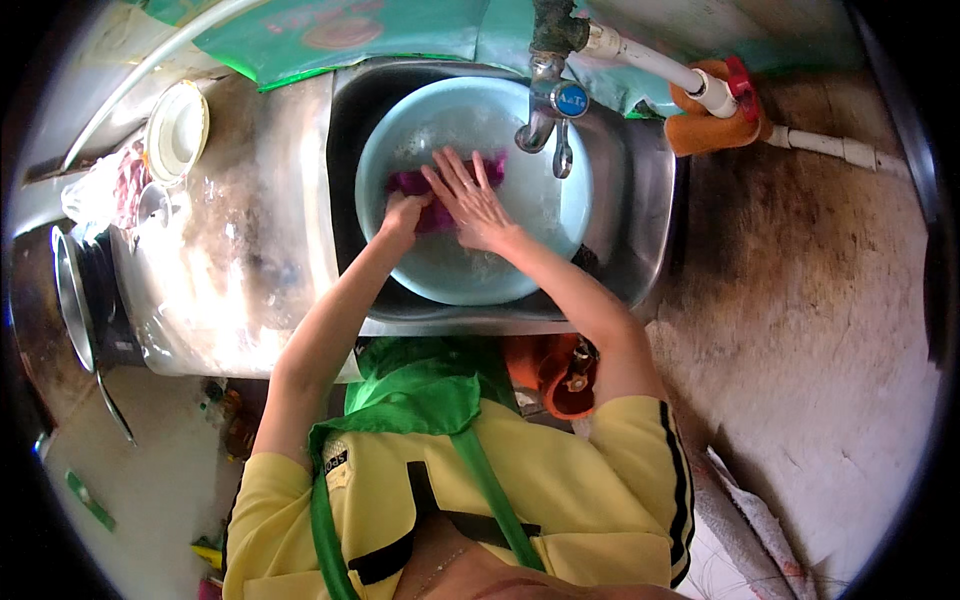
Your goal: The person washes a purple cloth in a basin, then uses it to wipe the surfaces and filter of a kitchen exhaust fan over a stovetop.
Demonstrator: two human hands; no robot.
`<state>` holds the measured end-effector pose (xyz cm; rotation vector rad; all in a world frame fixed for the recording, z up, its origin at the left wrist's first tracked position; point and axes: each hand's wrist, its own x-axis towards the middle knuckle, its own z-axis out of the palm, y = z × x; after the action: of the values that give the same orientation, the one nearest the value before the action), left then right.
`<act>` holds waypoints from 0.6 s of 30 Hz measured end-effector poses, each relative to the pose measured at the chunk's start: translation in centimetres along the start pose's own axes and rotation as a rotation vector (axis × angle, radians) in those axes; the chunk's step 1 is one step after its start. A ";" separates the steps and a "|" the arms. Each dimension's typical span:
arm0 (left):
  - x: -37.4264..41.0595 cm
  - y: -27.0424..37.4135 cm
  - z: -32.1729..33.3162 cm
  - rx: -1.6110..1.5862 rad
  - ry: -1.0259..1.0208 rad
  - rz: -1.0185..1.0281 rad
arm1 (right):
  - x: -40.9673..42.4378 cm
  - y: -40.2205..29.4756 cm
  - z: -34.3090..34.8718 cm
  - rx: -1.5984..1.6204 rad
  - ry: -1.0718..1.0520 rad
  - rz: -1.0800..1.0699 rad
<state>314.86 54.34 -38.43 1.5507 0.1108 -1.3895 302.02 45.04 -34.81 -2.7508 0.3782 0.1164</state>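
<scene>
A light blue plastic basin (pixel 420 281) sits inside the stainless steel sink (pixel 634 202), with what looks like water in it. Within the basin lies a purple cloth (pixel 435 219). My left hand (pixel 405 214) grips the cloth's left part, fingers curled over it. Spread flat, my right hand (pixel 471 201) rests over the cloth's right part with its fingers apart; part of the cloth is hidden beneath it. Above the basin's upper right rim hangs a metal faucet (pixel 541 112) with a blue-capped handle.
White pipes (pixel 660 64) run along the wall, with an orange cloth (pixel 709 131) draped there. On the steel drainboard (pixel 255 225) at left stand a pale round lid or dish (pixel 176 133) and a clear cup (pixel 154 205). A pan (pixel 73 300) sits farther left.
</scene>
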 end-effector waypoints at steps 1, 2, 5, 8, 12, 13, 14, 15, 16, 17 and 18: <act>-0.2 0.3 0.3 -0.007 0.059 -0.054 | 0.7 0.5 1.8 -0.031 0.046 0.012; 1.6 -1.0 -0.2 -0.022 0.128 -0.094 | 1.4 0.9 3.5 -0.059 0.095 0.025; 3.4 -2.1 -0.2 -0.244 0.095 -0.239 | 2.8 3.5 8.3 -0.058 0.249 0.106; 1.3 -1.3 0.5 -0.418 0.053 -0.301 | 3.2 4.8 9.9 -0.093 0.298 0.181; -2.5 1.1 1.1 -0.635 -0.364 -0.564 | 1.9 1.0 2.5 -0.012 0.160 0.301; -3.9 2.4 2.3 -0.692 -0.511 -0.530 | 1.1 -0.8 0.0 0.017 0.126 0.380; -4.9 3.4 3.2 -0.742 -0.658 -0.494 | 0.2 -2.2 -1.2 0.092 0.231 0.344; -5.2 4.0 3.9 -0.689 -0.544 -0.478 | -0.4 -3.3 -3.1 0.092 0.197 0.271; -5.3 4.7 4.7 -0.645 -0.433 -0.459 | -0.9 -4.4 -5.7 0.084 0.158 0.195; -5.7 5.1 5.1 -0.592 -0.324 -0.449 | -1.8 -5.3 -7.3 0.078 0.120 0.131; -6.3 5.5 5.0 -0.589 -0.339 -0.414 | -2.9 -5.4 -7.3 0.149 0.305 0.037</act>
<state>312.78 51.42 -29.35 0.8157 0.6027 -1.7236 300.98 47.96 -25.82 -2.6149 0.4964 -0.3126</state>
